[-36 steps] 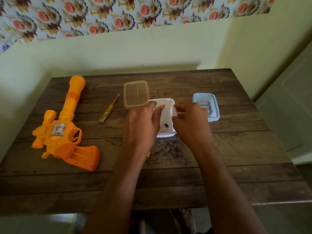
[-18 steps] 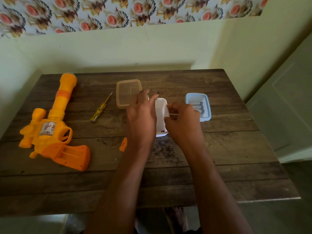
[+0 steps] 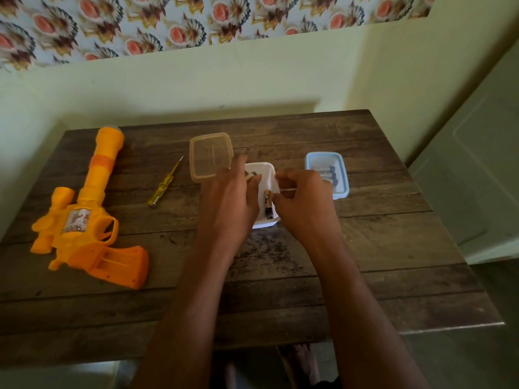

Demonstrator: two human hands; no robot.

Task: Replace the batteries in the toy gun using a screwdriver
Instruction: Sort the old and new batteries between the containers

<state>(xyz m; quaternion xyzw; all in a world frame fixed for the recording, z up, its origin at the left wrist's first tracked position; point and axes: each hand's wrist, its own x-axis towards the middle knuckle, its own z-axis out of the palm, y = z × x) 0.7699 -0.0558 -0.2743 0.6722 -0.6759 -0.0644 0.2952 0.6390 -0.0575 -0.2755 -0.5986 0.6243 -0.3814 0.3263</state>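
Table [image 3: 365, 248]: 1, dark wood planks, set vs pale wall w/ patterned paper above.
Toy gun [image 3: 84, 220]: 1, orange/yellow, flat on its side at table's left, barrel pointing to far edge; grip shows an open rectangular bay, no batts visible in it.
Screwdriver [image 3: 165, 182]: 1, yellow clear handle, lying loose btwn gun and containers, tip toward far edge; nobody touching it.
Clear lid [image 3: 210, 155]: 1, upside on table just left/behind the white tub, partly under L fingers.
White tub [image 3: 266, 169]: 1, open, centre of table, btwn both hands.
Batteries in white tub [image 3: 268, 204]: 1 clearly seen lying lengthwise near R side; a 2nd dark end shows near far L corner by L fingertips; more cannot tell, hands cover the rest.
Blue tub [image 3: 344, 175]: 1, open, right of white tub, well apart from gun; holds approx 3 small cylinders, count unsure (blurred).
Left hand [image 3: 227, 200]: over L half of white tub, fingers curled down into it, tips at the far dark battery end; whether it actually pinches it, cannot tell.
Right hand [image 3: 303, 197]: at tub's R wall, thumb + fingers closed on the rim/wall, steadying it.
Hands total: 2, bare, forearms reaching in from near edge.
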